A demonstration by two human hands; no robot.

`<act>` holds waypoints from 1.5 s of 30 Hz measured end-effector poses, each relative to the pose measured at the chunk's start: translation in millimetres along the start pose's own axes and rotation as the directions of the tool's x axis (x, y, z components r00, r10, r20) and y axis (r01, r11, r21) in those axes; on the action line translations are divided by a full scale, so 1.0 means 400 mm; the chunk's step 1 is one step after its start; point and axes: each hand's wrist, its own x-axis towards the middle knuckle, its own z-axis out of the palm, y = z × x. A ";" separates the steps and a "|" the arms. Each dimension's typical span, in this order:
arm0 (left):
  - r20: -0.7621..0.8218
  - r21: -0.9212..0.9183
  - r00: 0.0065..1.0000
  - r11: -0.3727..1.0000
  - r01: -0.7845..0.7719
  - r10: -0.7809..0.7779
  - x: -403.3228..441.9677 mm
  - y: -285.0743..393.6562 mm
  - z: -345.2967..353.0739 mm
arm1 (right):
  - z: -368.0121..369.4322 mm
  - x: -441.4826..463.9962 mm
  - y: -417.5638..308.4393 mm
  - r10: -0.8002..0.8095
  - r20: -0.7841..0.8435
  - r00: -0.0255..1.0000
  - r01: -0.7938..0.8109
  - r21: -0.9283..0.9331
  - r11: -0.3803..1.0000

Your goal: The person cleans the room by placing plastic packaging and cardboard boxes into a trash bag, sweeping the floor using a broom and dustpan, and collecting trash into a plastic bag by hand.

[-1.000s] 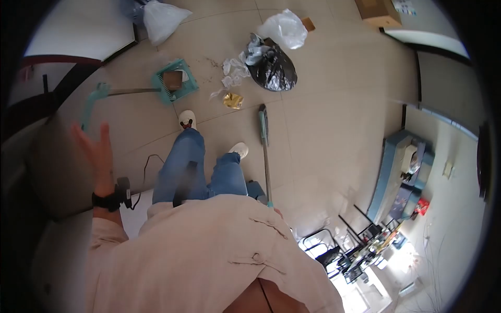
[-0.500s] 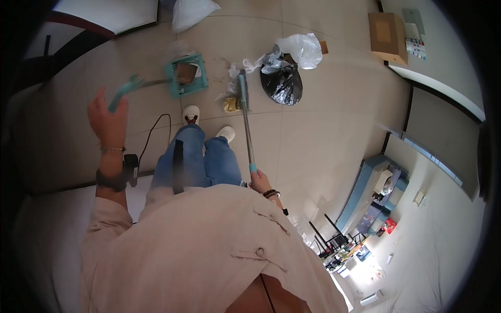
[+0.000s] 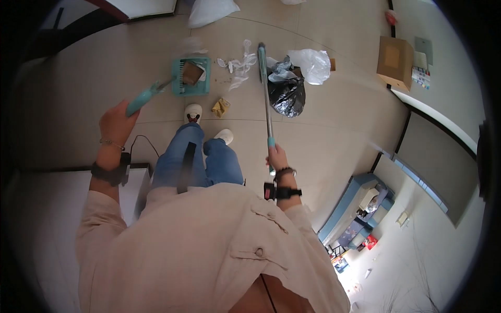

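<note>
My left hand [image 3: 118, 125] grips the teal handle of a dustpan [image 3: 206, 86], whose pan rests on the floor with a brown piece of cardboard [image 3: 193, 74] inside. My right hand [image 3: 277, 158] is wrapped round the pole of a broom [image 3: 269, 112]. The teal broom head [image 3: 262, 62] stands beside the black garbage bag [image 3: 288, 99]. Between dustpan and broom lie crumpled clear plastic [image 3: 241, 67] and specks of dirt. A yellow crumpled wrapper [image 3: 221, 107] is on the tiles just in front of my shoes.
Clear plastic [image 3: 313, 67] lies against the black bag. A white bag [image 3: 211, 11] sits at the far edge of the floor. A cardboard box [image 3: 395, 62] stands at the right by the wall. A blue sofa [image 3: 347, 208] is at the lower right.
The broom has moved right, away from the yellow wrapper and up to the black bag. The clear plastic now lies spread out. My left hand has closed more fully round the dustpan handle.
</note>
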 end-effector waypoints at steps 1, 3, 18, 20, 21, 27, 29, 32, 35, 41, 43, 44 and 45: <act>-0.034 0.028 0.999 0.999 -0.037 0.038 -0.013 -0.022 0.004 | 0.007 0.036 -0.018 0.018 0.023 1.000 -0.018 0.011 1.000; -0.064 0.064 0.995 0.995 -0.073 0.078 -0.036 -0.054 0.018 | 0.045 0.071 -0.032 0.012 0.059 0.998 -0.007 -0.087 0.996; -0.036 -0.039 0.996 0.996 0.080 -0.082 -0.101 -0.061 0.077 | 0.059 -0.139 -0.017 0.097 0.136 0.986 -0.089 -0.061 0.994; -0.070 -0.034 0.996 0.998 0.060 -0.062 -0.103 -0.048 0.082 | 0.107 -0.117 -0.044 0.094 0.192 0.977 -0.087 -0.042 0.995; -0.070 -0.033 0.996 0.998 0.060 -0.062 -0.103 -0.044 0.082 | 0.131 -0.114 -0.045 0.105 0.262 0.959 -0.100 -0.035 0.994; -0.021 -0.055 0.996 0.995 0.085 -0.087 -0.102 -0.043 0.080 | 0.151 -0.199 -0.097 0.123 0.466 0.876 -0.247 0.214 0.945; 0.020 -0.033 0.994 0.994 0.109 -0.108 -0.106 -0.042 0.074 | 0.113 -0.220 -0.083 0.137 0.500 0.855 -0.311 0.284 0.907; -0.041 -0.048 0.995 0.995 0.091 -0.093 -0.117 -0.071 0.081 | 0.039 -0.260 -0.083 0.149 0.513 0.846 -0.324 0.272 0.906; -0.049 -0.093 0.994 0.991 0.092 -0.097 -0.159 -0.130 0.080 | -0.026 -0.295 -0.080 0.029 0.436 0.900 -0.125 0.192 0.973; -0.216 -0.212 0.939 0.952 0.222 -0.267 -0.310 -0.209 0.061 | -0.103 -0.314 -0.211 -0.012 0.339 0.941 0.064 -0.143 0.988; -0.186 -0.241 0.914 0.919 0.313 -0.360 -0.346 -0.236 0.076 | -0.076 -0.228 -0.253 -0.107 0.319 0.942 0.208 -0.302 0.931; -0.147 -0.263 0.882 0.877 0.402 -0.448 -0.366 -0.243 0.085 | -0.057 -0.165 -0.278 -0.144 0.327 0.934 0.276 -0.408 0.870; -0.150 -0.267 0.876 0.871 0.411 -0.459 -0.381 -0.242 0.090 | -0.028 -0.070 -0.263 -0.252 0.315 0.915 0.383 -0.482 0.788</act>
